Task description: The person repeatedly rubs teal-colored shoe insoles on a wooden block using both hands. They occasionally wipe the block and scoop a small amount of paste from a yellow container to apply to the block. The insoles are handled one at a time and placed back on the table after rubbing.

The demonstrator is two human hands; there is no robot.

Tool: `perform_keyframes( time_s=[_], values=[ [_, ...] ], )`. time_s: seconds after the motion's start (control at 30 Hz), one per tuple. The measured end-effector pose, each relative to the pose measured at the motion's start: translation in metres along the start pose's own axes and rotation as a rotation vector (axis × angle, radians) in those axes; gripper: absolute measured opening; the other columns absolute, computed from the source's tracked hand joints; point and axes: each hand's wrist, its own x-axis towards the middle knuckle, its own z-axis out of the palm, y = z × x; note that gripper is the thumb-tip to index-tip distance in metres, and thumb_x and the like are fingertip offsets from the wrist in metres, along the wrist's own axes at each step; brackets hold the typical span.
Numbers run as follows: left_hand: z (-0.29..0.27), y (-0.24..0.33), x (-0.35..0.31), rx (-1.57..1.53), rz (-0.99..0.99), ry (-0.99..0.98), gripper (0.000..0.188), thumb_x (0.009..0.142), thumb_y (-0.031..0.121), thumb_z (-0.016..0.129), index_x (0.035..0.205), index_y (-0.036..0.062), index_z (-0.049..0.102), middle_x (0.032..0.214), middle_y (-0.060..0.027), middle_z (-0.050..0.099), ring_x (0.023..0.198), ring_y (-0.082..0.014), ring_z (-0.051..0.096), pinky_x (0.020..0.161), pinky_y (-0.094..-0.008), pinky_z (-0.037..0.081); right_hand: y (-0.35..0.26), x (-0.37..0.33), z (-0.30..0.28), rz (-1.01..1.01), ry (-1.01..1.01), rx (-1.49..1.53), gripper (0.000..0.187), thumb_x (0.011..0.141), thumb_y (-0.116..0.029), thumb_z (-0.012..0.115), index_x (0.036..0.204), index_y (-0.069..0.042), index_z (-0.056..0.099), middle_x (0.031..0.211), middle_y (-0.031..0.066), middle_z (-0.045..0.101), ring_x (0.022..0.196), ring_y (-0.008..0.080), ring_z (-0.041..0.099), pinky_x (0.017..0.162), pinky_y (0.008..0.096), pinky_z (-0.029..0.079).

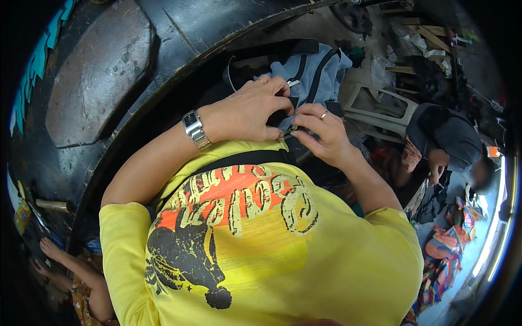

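A grey-blue fabric bag (312,68) with black straps lies just beyond my hands. My left hand (247,113), with a silver watch (195,129) on its wrist, is closed on the bag's near part, its fingers bent over the cloth. From the right, my right hand (326,133) meets it, a ring on one finger, with thumb and fingertips pinched together. Between the fingertips of both hands is a small piece that I cannot make out. A black strap (244,158) crosses my yellow shirt just below my hands.
A dark worktable (179,32) curves along the left, bearing a worn brown board (106,73). A grey plastic stool (380,108) stands to the right. Beyond it is a bent-over person (448,136) beside colourful cloth (448,244). Another person's arm (81,271) shows at lower left.
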Motion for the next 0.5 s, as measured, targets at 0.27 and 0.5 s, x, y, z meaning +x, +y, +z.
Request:
perform_keyframes(
  time_s=[0.27, 0.5],
  values=[
    [0.005, -0.013, 0.005, -0.327, -0.113, -0.081, 0.026, 0.081, 0.023, 0.082, 0.094, 0.0038, 0.071, 0.124, -0.0099, 0.054, 0.116, -0.0264, 0.056, 0.1, -0.0366, 0.045, 0.0, 0.005, 0.004, -0.084, -0.028, -0.084, 0.03, 0.078, 0.001, 0.075, 0.106, -0.008, 0.073, 0.104, 0.0109, 0.064, 0.088, 0.0266, 0.066, 0.073, 0.0342, 0.054],
    [0.001, -0.021, 0.002, -0.458, -0.102, -0.073, 0.023, 0.081, 0.026, 0.084, 0.091, 0.0063, 0.077, 0.118, -0.0064, 0.057, 0.116, -0.0217, 0.054, 0.1, -0.0341, 0.043, 0.002, 0.009, -0.01, 0.134, -0.088, 0.426, 0.019, 0.084, 0.0, 0.076, 0.102, -0.004, 0.076, 0.102, 0.0064, 0.066, 0.086, 0.0166, 0.065, 0.075, 0.0285, 0.052]
  ],
)
